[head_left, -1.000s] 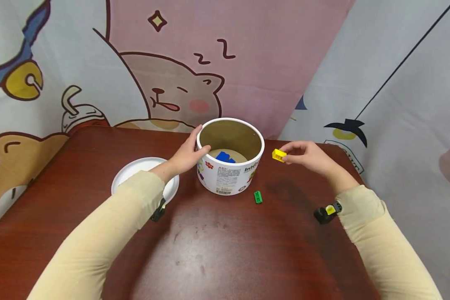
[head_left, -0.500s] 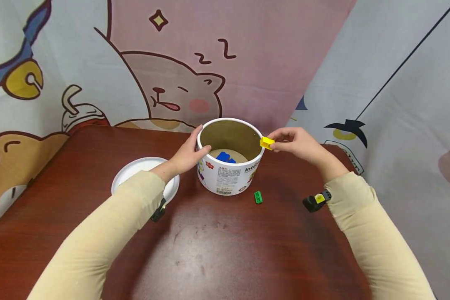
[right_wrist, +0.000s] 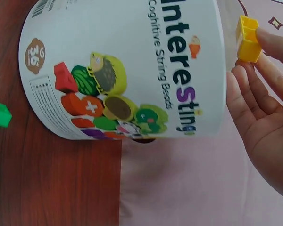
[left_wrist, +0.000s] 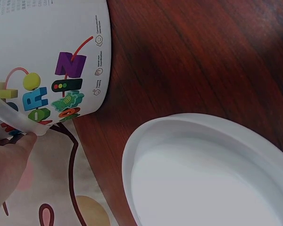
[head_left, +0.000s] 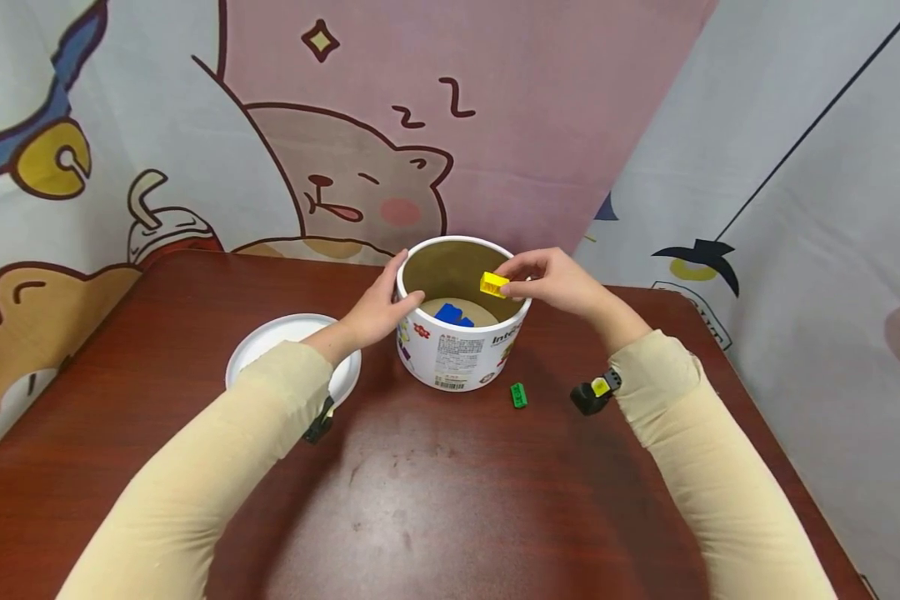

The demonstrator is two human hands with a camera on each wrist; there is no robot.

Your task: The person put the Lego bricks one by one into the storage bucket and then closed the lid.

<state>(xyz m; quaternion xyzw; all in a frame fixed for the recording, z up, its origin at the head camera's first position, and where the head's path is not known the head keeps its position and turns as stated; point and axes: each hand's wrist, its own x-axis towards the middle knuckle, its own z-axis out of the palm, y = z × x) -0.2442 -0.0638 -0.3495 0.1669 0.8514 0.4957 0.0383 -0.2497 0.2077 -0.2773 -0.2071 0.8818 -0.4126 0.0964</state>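
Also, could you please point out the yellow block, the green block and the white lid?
Yellow block (right_wrist: 248, 41), right wrist view: the middle of its body.
Green block (head_left: 519, 395), head view: its upward face.
White lid (left_wrist: 203, 181), left wrist view: its flat inside.

2 cream sleeves (head_left: 720, 467), wide cuffs (head_left: 656, 390); 2 black wrist cameras (head_left: 589, 400), yellow square (head_left: 600, 387) on right one.

A person's left arm (head_left: 202, 467) and right arm (head_left: 712, 450) are extending forward from either side, angling toward each other, cream sleeves (head_left: 228, 433) leaving both wrists (head_left: 332, 342) bare. The left hand (head_left: 375, 315) is gripping with its thumb (head_left: 411, 302) spreading away from the index finger (head_left: 393, 268), while the right hand (head_left: 558, 283) is pinching between right thumb (right_wrist: 276, 44) and fingertips, its other fingers (right_wrist: 249, 94) curling loosely.
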